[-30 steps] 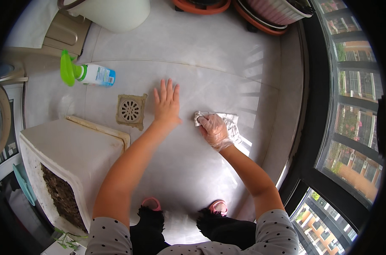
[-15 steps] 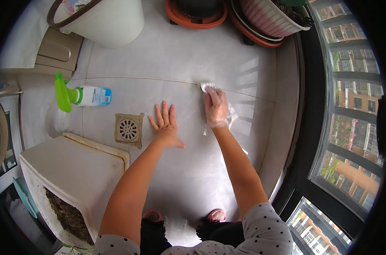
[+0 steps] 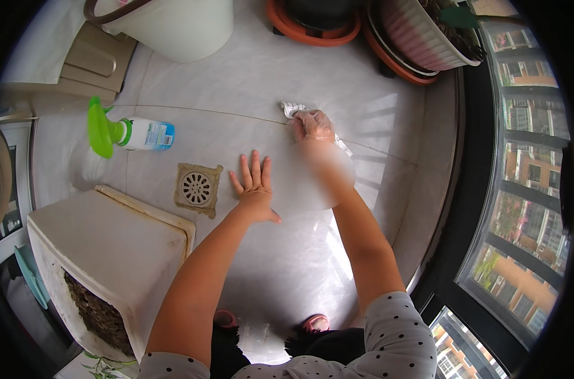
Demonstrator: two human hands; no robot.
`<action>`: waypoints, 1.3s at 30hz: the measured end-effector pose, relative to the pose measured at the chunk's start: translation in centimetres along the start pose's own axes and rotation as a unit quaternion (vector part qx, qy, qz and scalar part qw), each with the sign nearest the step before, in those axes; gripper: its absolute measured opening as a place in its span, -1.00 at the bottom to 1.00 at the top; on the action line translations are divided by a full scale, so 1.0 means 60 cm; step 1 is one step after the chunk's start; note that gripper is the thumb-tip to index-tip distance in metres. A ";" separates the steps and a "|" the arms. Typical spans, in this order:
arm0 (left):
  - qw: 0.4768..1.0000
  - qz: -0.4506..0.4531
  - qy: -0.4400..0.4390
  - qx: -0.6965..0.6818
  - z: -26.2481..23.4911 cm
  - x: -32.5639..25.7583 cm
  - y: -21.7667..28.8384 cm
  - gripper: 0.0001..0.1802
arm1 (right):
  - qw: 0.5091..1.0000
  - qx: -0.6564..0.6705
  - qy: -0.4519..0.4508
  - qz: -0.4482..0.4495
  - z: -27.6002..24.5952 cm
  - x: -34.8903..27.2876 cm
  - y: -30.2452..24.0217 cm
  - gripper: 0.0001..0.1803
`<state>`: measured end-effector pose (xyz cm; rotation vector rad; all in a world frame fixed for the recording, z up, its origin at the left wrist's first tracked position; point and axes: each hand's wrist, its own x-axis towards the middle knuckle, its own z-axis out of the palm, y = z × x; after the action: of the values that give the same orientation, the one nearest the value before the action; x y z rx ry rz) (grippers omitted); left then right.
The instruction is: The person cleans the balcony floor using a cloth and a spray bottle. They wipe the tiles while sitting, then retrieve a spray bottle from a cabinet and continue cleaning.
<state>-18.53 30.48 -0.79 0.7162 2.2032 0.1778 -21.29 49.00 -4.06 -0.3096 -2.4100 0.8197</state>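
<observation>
My left hand (image 3: pixel 255 186) lies flat on the pale tiled floor (image 3: pixel 287 265), fingers spread, just right of a square metal floor drain (image 3: pixel 197 187). My right hand (image 3: pixel 311 125), in a thin clear plastic glove, presses a white cloth (image 3: pixel 291 109) onto the floor further away, near a tile joint. The cloth's front end shows beyond the fingers; the rest is hidden under the hand.
A spray bottle (image 3: pixel 124 133) with a green trigger lies left of the drain. A white planter box (image 3: pixel 103 252) with soil stands at the lower left. A white bucket (image 3: pixel 173 22) and several flowerpots (image 3: pixel 420 38) line the far side. A glass wall (image 3: pixel 514 189) runs along the right.
My right hand has pushed the cloth away from me across the floor, from beside my left hand to well beyond it. My left hand has stayed flat by the drain.
</observation>
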 end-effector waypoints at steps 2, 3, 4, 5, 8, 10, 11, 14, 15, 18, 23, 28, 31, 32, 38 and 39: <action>1.000 -0.002 0.000 0.001 0.000 0.000 0.002 0.65 | 0.999 -0.006 -0.030 0.008 0.001 0.010 0.005 -0.88; 1.000 -0.005 -0.003 0.003 -0.002 0.000 0.004 0.65 | 0.999 -0.009 -0.045 0.012 -0.001 0.017 0.005 -0.88; 1.000 -0.007 -0.006 0.006 -0.004 0.000 0.007 0.65 | 0.996 -0.006 -0.066 0.055 -0.003 0.022 0.005 -0.89; 1.000 -0.008 -0.009 0.009 -0.006 0.000 0.010 0.65 | 0.991 -0.004 -0.087 0.098 -0.007 0.028 0.006 -0.89; 1.000 -0.001 -0.009 0.013 -0.004 0.000 0.009 0.65 | 0.983 -0.005 -0.128 0.130 -0.024 -0.002 -0.004 -0.87; 1.000 -0.011 -0.024 0.017 -0.009 0.000 0.009 0.65 | 0.985 0.021 -0.132 0.111 -0.033 -0.082 0.006 -0.89; 0.999 -0.021 -0.031 0.018 -0.011 -0.002 0.001 0.65 | 0.995 0.000 -0.100 0.015 -0.043 -0.112 -0.003 -0.92; 1.000 -0.013 -0.024 0.014 -0.013 -0.004 0.002 0.64 | 0.997 -0.058 -0.039 -0.038 -0.041 -0.127 -0.004 -0.94; 0.999 -0.012 -0.028 0.013 -0.010 -0.006 0.002 0.64 | 0.997 -0.045 -0.052 0.016 -0.031 -0.092 -0.009 -0.94; 1.000 0.003 -0.024 0.008 -0.011 0.002 0.013 0.63 | 0.991 -0.011 -0.038 0.128 -0.012 0.003 -0.002 -0.85; 0.999 -0.022 -0.033 0.010 -0.015 -0.006 -0.003 0.63 | 0.997 -0.012 -0.071 0.013 -0.029 -0.142 -0.036 -0.96; 1.000 -0.006 -0.022 0.014 -0.010 -0.002 0.010 0.62 | 0.991 0.021 -0.036 0.129 -0.053 -0.021 -0.037 -0.97; 0.999 -0.004 -0.036 0.013 -0.012 -0.003 0.014 0.61 | 0.995 -0.071 -0.060 0.030 -0.049 -0.134 -0.014 -0.93; 0.999 -0.013 -0.037 0.009 -0.014 -0.003 0.003 0.61 | 0.995 -0.056 -0.083 0.021 -0.061 -0.185 -0.049 -0.91; 1.000 0.001 -0.016 0.005 -0.011 0.000 0.015 0.62 | 0.988 0.020 -0.134 0.068 -0.059 -0.135 -0.006 -0.94; 1.000 0.005 -0.012 0.006 -0.011 0.004 0.020 0.62 | 0.987 0.064 -0.080 0.120 -0.051 -0.085 -0.004 -0.95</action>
<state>-18.62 31.70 -0.09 0.7320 2.1807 0.1608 -15.40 48.33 -4.18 -0.5072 -2.4846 1.1414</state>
